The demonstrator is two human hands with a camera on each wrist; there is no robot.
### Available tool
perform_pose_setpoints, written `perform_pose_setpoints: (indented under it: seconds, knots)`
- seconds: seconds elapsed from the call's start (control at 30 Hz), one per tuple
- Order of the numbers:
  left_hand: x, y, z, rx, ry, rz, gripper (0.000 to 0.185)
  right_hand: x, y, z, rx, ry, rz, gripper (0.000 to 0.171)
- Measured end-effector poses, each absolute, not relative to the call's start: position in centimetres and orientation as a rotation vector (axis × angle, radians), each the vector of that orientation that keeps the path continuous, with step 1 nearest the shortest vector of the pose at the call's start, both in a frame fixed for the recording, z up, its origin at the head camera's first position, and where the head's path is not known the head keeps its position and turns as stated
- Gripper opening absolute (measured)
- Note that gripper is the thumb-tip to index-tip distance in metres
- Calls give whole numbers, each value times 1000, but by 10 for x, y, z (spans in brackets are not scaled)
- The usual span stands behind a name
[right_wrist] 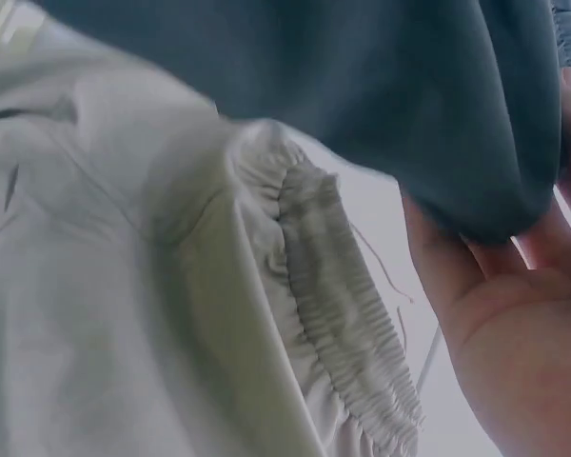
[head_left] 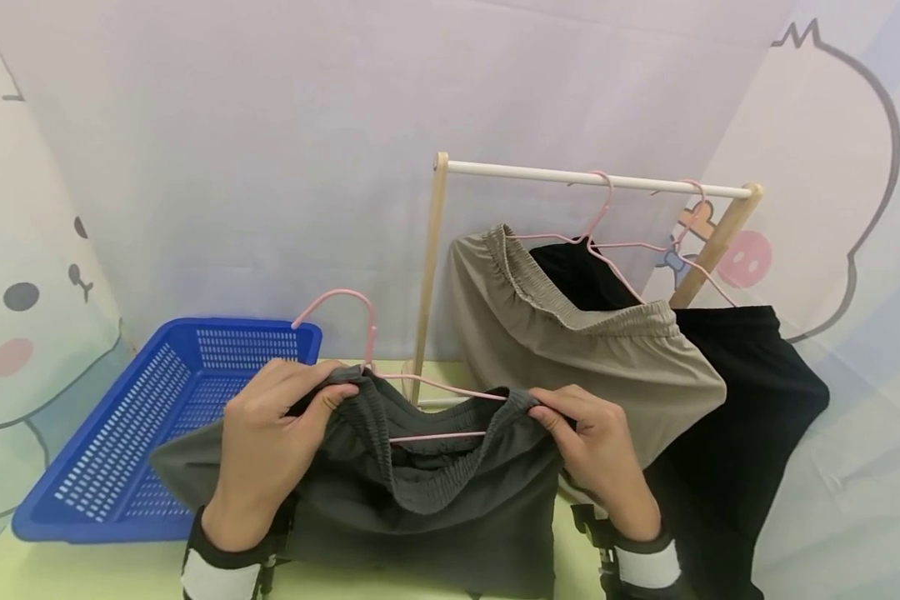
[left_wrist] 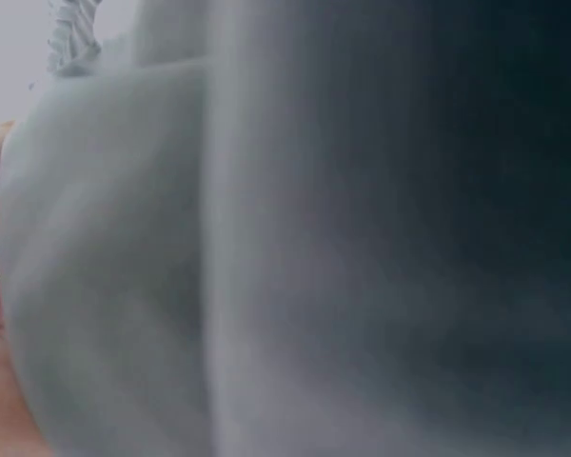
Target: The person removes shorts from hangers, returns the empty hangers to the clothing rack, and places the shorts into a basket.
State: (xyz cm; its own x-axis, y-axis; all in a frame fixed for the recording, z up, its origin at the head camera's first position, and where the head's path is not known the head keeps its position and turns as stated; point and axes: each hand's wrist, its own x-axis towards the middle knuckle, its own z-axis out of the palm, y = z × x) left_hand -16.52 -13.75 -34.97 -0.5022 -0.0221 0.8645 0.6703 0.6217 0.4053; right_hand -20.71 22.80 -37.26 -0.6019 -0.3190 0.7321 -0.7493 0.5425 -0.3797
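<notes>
Dark grey elastic-waist shorts [head_left: 435,533] hang stretched between both hands in the head view. My left hand [head_left: 266,437] pinches the waistband's left end between thumb and fingers, close to the hook of a pink hanger [head_left: 372,337]. At the opposite end, my right hand [head_left: 596,442] pinches the waistband's right corner. The hanger's bars run across the waist opening, and its ends are hidden at the fabric. Blurred grey cloth [left_wrist: 114,248] fills most of the left wrist view. In the right wrist view, the palm [right_wrist: 523,343] shows beneath the shorts' dark fabric [right_wrist: 362,95].
Behind on the right stands a wood-and-white rack [head_left: 510,170]. Beige shorts [head_left: 592,358] and a black garment [head_left: 727,417] hang there on pink hangers. A blue basket [head_left: 82,533] sits at left on the pale green tabletop [head_left: 127,571]. Patterned curtains [head_left: 270,167] enclose the space.
</notes>
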Motion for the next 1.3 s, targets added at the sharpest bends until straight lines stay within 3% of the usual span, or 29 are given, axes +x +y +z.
perform_pose_setpoints:
  seconds: [1.3]
  knots:
    - [-164, -146, -345, -492, -1884, -958, 25, -214, 268, -374, 768, -2250, 848, 33]
